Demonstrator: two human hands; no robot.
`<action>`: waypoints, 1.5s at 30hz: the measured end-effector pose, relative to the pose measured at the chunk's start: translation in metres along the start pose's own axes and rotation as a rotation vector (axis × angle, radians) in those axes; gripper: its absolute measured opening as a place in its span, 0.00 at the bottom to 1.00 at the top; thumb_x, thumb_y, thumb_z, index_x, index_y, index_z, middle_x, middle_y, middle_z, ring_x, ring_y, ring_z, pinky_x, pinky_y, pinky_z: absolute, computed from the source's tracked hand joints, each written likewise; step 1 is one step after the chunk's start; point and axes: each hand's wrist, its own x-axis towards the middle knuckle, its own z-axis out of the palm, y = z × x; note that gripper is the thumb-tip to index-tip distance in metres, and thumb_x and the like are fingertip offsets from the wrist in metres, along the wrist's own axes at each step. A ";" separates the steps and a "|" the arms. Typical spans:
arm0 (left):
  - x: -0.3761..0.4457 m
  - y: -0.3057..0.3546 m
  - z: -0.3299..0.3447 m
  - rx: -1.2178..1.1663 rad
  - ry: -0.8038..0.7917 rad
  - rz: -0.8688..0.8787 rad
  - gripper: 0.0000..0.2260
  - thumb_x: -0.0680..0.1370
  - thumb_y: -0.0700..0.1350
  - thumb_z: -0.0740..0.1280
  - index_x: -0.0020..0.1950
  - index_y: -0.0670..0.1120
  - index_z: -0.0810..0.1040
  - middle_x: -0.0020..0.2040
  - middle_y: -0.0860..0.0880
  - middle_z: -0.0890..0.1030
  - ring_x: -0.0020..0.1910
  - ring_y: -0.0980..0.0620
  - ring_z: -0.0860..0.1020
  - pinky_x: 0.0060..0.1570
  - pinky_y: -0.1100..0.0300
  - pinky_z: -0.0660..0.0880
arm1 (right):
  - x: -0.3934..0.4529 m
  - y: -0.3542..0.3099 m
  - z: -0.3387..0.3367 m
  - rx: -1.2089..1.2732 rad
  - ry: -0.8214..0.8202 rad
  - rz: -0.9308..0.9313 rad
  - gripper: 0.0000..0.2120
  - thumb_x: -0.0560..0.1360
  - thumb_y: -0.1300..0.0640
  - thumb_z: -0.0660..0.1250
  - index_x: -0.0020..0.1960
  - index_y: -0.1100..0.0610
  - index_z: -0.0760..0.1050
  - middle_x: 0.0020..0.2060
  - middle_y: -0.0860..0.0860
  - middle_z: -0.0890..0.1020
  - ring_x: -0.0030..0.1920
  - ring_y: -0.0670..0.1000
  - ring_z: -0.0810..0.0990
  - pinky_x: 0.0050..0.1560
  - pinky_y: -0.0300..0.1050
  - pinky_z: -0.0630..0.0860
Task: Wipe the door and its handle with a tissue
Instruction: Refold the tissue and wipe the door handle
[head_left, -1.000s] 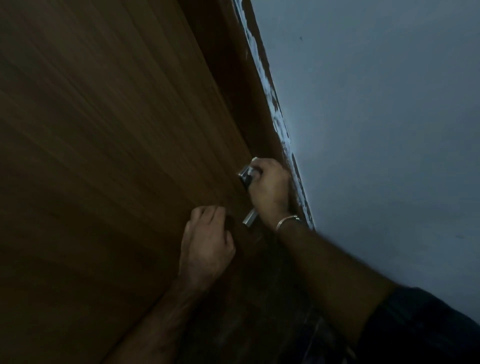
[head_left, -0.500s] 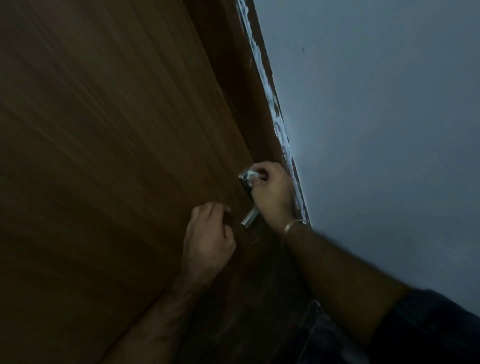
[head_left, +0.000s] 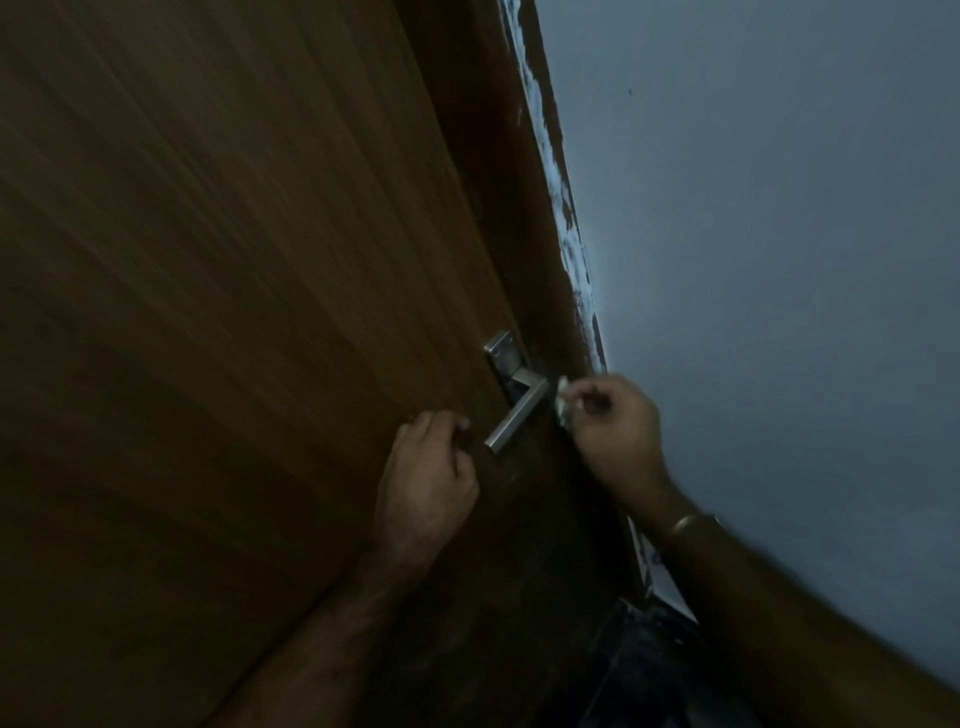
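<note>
A brown wooden door (head_left: 234, 312) fills the left of the dim view. Its silver lever handle (head_left: 517, 413) with a square back plate stands bare near the door's right edge. My right hand (head_left: 618, 431) is just right of the handle, apart from it, pinching a small white tissue (head_left: 563, 400) in its curled fingers. My left hand (head_left: 426, 478) rests against the door just left of and below the lever's free end, fingers curled, holding nothing that I can see.
The dark door frame (head_left: 498, 182) runs beside the door, with rough white paint marks along its edge. A plain grey-blue wall (head_left: 779, 260) takes up the right side. A bangle (head_left: 683, 522) sits on my right wrist.
My right hand has come off the handle's back plate and moved right and down with the tissue, leaving the handle uncovered. My left hand has stayed in place.
</note>
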 end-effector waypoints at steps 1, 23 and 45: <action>0.000 0.001 0.003 -0.010 -0.008 -0.007 0.15 0.80 0.41 0.63 0.66 0.50 0.74 0.63 0.53 0.75 0.61 0.56 0.72 0.62 0.60 0.71 | 0.010 -0.002 0.003 -0.113 0.025 -0.141 0.09 0.75 0.67 0.68 0.49 0.56 0.82 0.49 0.50 0.83 0.49 0.46 0.80 0.55 0.36 0.77; -0.003 -0.008 0.001 -0.066 -0.055 -0.162 0.16 0.80 0.41 0.63 0.68 0.50 0.72 0.65 0.52 0.76 0.63 0.56 0.75 0.61 0.58 0.76 | 0.022 -0.012 0.033 -0.647 -0.365 -0.292 0.13 0.76 0.64 0.65 0.60 0.55 0.77 0.61 0.51 0.76 0.61 0.51 0.71 0.60 0.39 0.64; 0.004 0.002 -0.005 -0.019 -0.085 -0.070 0.18 0.78 0.38 0.65 0.68 0.48 0.73 0.67 0.50 0.76 0.66 0.53 0.74 0.66 0.57 0.72 | 0.020 0.011 0.012 0.062 0.015 0.162 0.18 0.75 0.71 0.63 0.40 0.50 0.83 0.48 0.48 0.81 0.52 0.49 0.79 0.56 0.45 0.77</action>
